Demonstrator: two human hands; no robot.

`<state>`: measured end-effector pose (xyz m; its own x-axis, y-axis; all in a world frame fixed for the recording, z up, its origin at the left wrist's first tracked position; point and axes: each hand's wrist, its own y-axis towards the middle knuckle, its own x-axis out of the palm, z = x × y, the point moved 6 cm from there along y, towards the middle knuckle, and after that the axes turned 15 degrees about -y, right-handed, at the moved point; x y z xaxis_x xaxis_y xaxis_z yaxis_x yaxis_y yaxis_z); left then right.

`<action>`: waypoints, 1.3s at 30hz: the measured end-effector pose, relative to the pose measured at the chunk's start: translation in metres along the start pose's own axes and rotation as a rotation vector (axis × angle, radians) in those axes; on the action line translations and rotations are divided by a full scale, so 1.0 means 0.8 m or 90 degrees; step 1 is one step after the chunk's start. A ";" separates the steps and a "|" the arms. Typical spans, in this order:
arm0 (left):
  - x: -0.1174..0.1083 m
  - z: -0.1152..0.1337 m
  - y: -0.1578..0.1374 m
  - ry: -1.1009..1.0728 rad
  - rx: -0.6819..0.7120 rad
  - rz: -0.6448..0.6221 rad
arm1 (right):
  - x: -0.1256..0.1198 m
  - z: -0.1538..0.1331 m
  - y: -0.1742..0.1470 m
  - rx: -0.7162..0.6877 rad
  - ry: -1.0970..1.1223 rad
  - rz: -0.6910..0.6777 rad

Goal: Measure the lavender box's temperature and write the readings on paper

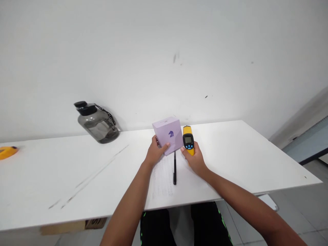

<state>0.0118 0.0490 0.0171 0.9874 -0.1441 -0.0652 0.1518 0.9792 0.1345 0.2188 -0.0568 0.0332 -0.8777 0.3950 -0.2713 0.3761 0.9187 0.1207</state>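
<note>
My left hand (155,151) grips a light purple box (167,133) by its left side, with the thumb across its front. A dark blue horse-head mark shows on the box, which is tilted. In my right hand (196,160) is a yellow and black infrared thermometer (189,140), its small screen and blue buttons facing me. The thermometer is just right of the box. Below the box, a black pen (174,172) lies on a sheet of paper (161,179) with faint writing, partly covered by my left forearm.
A large grey see-through water bottle (98,124) with a black lid stands on the white table (102,184), near the wall. Part of a yellow-orange object (7,152) lies at the far left. The table's right edge slants toward me.
</note>
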 end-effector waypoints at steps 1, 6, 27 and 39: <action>0.000 0.000 0.000 0.002 -0.002 0.003 | 0.000 0.000 0.000 -0.001 0.002 0.001; 0.001 0.001 -0.001 -0.008 -0.006 -0.003 | 0.000 0.002 0.000 0.001 -0.006 -0.002; 0.003 0.007 -0.002 -0.030 -0.004 -0.011 | 0.005 0.006 -0.001 0.004 -0.004 -0.041; 0.000 -0.002 0.001 -0.015 0.004 -0.003 | 0.005 0.004 -0.002 -0.004 -0.014 -0.052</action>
<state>0.0118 0.0497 0.0157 0.9875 -0.1519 -0.0428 0.1565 0.9775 0.1411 0.2154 -0.0564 0.0287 -0.8989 0.3185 -0.3008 0.3012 0.9479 0.1036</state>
